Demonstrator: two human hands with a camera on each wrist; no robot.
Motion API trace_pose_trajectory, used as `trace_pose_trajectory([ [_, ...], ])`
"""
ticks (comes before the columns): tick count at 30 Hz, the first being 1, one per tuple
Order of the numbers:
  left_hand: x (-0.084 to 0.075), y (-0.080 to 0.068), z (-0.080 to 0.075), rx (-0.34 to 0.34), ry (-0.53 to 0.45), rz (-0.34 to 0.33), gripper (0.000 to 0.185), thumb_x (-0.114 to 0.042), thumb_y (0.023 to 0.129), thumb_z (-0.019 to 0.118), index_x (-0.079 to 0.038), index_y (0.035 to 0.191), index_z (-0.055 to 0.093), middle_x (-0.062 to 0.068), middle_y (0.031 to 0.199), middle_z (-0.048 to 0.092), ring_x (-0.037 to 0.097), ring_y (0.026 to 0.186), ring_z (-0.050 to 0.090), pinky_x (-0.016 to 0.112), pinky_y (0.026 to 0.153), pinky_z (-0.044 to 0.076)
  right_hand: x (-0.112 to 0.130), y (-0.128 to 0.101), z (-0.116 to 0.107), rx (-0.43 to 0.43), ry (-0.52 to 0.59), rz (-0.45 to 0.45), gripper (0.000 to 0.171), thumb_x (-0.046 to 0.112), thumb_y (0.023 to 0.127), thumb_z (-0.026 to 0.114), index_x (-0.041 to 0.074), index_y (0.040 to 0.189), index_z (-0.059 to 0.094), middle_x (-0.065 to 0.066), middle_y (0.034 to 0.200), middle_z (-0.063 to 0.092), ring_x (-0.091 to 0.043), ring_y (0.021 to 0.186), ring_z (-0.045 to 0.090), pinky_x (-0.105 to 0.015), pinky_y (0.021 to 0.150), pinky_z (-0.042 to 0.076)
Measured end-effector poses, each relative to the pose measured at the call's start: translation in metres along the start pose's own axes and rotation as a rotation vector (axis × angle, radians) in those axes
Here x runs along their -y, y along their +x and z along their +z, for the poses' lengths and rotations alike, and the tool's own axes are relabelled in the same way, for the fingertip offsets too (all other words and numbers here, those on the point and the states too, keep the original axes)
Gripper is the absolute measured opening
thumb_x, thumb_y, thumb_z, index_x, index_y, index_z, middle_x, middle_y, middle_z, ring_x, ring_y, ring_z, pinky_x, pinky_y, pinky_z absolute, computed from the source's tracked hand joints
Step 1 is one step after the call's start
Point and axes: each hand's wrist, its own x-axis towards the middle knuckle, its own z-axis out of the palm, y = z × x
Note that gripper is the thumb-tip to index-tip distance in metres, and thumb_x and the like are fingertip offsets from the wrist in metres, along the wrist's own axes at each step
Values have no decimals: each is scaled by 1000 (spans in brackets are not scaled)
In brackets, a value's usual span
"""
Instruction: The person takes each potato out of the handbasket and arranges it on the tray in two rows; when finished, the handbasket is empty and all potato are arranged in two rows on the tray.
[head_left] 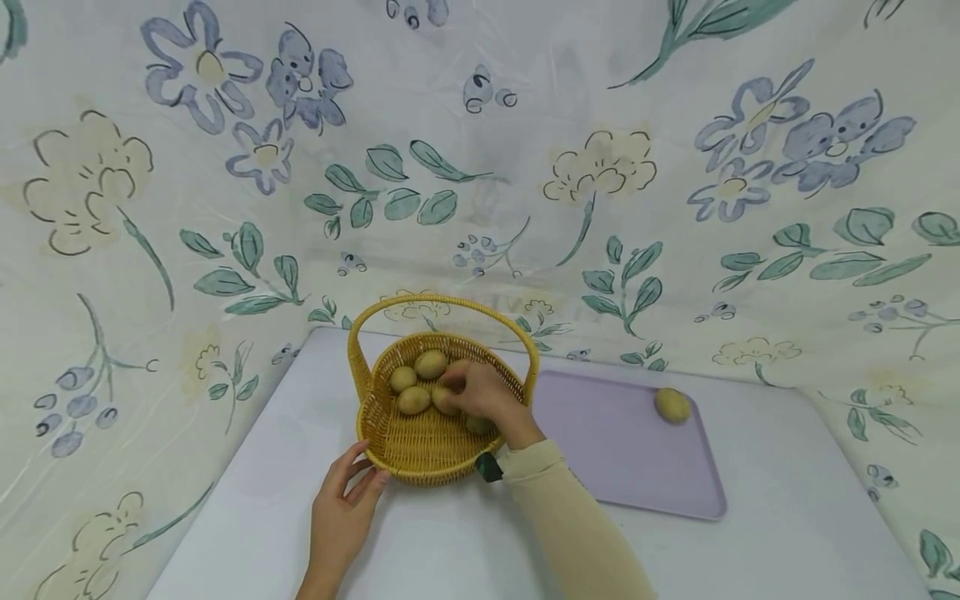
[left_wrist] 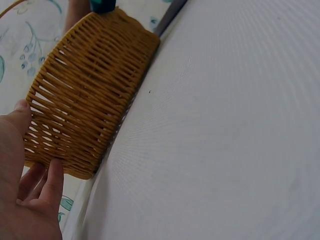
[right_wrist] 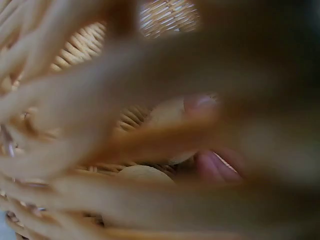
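Note:
A yellow wicker basket point(head_left: 420, 450) with a tall arched handle stands on the table, several potatoes point(head_left: 413, 400) inside it. Reaching in from the front right, my right hand point(head_left: 487, 392) pinches one potato point(head_left: 442, 401) among the others. Through the blurred weave in the right wrist view, its fingertips point(right_wrist: 215, 167) show beside a pale potato point(right_wrist: 167, 112). My left hand point(head_left: 341, 508) touches the basket's front left side, fingers fairly straight. In the left wrist view, thumb and fingers point(left_wrist: 52, 187) rest against the outer weave point(left_wrist: 90, 90).
To the basket's right lies a flat lilac tray point(head_left: 630, 458), with a single potato point(head_left: 672, 405) near its far right corner. A white table point(head_left: 255, 500) is under everything. Behind and to the sides hangs a floral sheet point(head_left: 420, 100). A dark green object point(head_left: 489, 467) sits by my right cuff.

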Motion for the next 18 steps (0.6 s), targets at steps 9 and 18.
trace_pose_trajectory([
  [9, 0, 1, 1, -8, 20, -12, 56, -23, 84, 71, -23, 136, 49, -5, 132, 49, -6, 110, 52, 13, 91, 51, 2, -4, 1, 58, -40, -58, 32, 24, 76, 80, 22, 107, 70, 8, 116, 60, -13, 109, 55, -27, 93, 51],
  [18, -1, 0, 0, 1, -1, -19, 57, -20, 84, 71, -23, 136, 48, -7, 132, 48, -5, 112, 52, 12, 92, 51, 1, -4, 3, 72, -56, -104, 37, 23, 75, 80, 18, 110, 71, 7, 110, 58, -10, 102, 51, -21, 89, 50],
])
